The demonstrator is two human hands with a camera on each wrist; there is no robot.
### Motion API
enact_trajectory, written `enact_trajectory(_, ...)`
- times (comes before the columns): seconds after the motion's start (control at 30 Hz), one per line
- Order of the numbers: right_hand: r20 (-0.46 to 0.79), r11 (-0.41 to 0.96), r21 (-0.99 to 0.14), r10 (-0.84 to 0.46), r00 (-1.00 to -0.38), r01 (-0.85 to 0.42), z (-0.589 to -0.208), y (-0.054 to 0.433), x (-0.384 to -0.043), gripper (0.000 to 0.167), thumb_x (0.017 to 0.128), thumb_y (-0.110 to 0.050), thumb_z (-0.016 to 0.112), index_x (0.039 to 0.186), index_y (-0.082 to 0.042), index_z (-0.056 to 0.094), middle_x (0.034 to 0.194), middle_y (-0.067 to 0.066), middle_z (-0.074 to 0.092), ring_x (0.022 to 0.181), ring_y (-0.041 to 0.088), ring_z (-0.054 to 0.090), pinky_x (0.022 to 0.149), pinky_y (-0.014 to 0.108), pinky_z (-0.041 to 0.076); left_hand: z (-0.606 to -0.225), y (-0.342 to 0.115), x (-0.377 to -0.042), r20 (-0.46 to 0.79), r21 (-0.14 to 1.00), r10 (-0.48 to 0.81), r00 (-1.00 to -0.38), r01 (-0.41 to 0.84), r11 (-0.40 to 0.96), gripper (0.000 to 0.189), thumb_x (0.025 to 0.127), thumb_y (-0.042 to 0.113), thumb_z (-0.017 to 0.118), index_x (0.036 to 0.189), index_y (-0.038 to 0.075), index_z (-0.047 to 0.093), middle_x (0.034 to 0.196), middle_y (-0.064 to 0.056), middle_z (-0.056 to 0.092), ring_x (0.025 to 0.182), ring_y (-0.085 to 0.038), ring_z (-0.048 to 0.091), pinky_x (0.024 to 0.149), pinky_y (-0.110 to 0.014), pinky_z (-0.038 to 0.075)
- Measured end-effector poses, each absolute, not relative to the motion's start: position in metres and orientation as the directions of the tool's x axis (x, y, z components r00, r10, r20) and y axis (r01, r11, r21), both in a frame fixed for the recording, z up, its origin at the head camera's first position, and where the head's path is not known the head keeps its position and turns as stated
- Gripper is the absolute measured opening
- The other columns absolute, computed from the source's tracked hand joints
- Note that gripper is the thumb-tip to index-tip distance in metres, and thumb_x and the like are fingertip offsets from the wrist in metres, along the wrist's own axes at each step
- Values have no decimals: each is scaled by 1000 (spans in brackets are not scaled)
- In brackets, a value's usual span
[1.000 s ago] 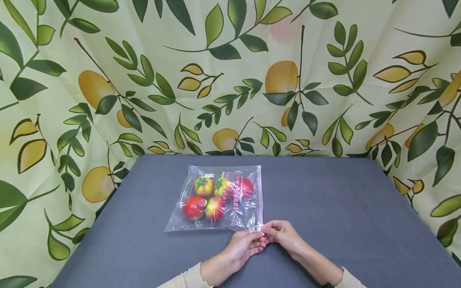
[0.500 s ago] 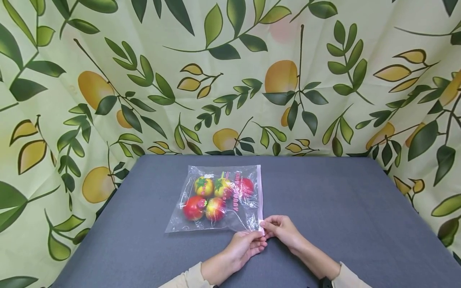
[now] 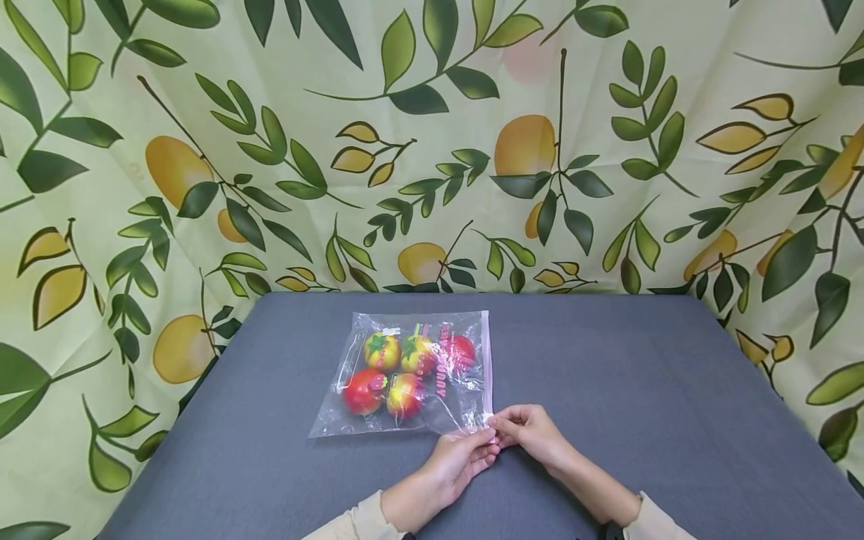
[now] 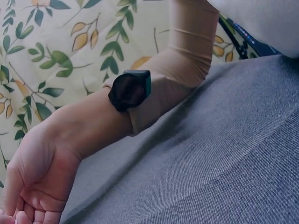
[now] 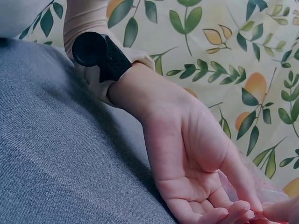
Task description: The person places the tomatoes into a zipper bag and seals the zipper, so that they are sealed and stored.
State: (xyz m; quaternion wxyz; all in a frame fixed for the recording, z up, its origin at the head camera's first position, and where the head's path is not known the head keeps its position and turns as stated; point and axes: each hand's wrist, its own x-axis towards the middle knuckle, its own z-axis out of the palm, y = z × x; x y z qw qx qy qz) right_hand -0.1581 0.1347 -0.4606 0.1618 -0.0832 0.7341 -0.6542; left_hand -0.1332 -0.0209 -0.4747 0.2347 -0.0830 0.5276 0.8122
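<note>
A clear zip bag [image 3: 432, 412] with a pink zip edge [image 3: 487, 352] lies flat on the grey table, its zip side facing right. Inside are several round red and yellow fruits [image 3: 405, 391], some with green leafy tops. My left hand [image 3: 448, 469] pinches the near corner of the zip edge between thumb and fingers. Right beside it, my right hand [image 3: 533, 435] pinches the same edge slightly farther up, fingertips close to the left ones. The right wrist view shows the left palm [image 5: 187, 149] upturned; the left wrist view shows the right hand [image 4: 42, 172], its fingertips cut off by the frame.
The grey table [image 3: 641, 375] reaches back to a leaf-and-fruit patterned cloth [image 3: 432, 150], which also hangs along both sides. A black device [image 4: 131, 88] is strapped to the right wrist, and another black device [image 5: 100, 56] to the left wrist.
My right hand has shifted slightly away from me along the zip edge, mostly in the first half second. The left hand keeps its pinch on the corner, and the fruits stay put.
</note>
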Motion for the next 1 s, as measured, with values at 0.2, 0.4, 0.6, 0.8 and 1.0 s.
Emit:
enact_trajectory(0.2,-140,114,-988,-334,-932,108,-462,135,-159,37,92,-9,57,103,27,57,74,-6,68,62,-1,62,63,15,54,-474,-19,-134,-393,817,276,-877,-471,-332,8,92,9,59,90,7,66,68,9,62,64,0,58,66,-14,50)
enact_trajectory(0.4,-153,104,-987,-328,-932,126,-463,134,-160,36,92,-8,57,102,26,56,70,-11,65,62,-1,62,63,14,54,-474,-18,-134,-395,806,283,-874,-477,-351,9,92,9,58,87,8,66,68,8,62,64,-1,57,67,-14,50)
enact_trajectory(0.6,-146,82,-989,-336,-930,126,-465,133,-162,35,93,-8,56,103,26,56,69,-13,65,62,-2,61,63,14,53,-473,-18,-134,-397,798,283,-873,-480,-363,10,93,9,58,88,9,67,67,8,62,64,-1,58,67,-15,50)
enact_trajectory(0.8,-150,74,-988,-323,-934,133,-466,132,-163,36,94,-6,54,105,28,53,70,-12,64,61,-2,61,62,14,54,-474,-19,-133,-401,800,274,-874,-479,-361,10,92,8,59,92,6,68,66,8,63,63,-1,58,66,-15,51)
enact_trajectory(1.0,-154,83,-987,-301,-941,135,-465,130,-165,34,94,-6,55,105,27,54,70,-10,63,61,-1,61,62,14,54,-475,-20,-133,-403,803,261,-877,-475,-358,11,92,8,59,95,3,68,66,8,63,63,-2,58,66,-16,51)
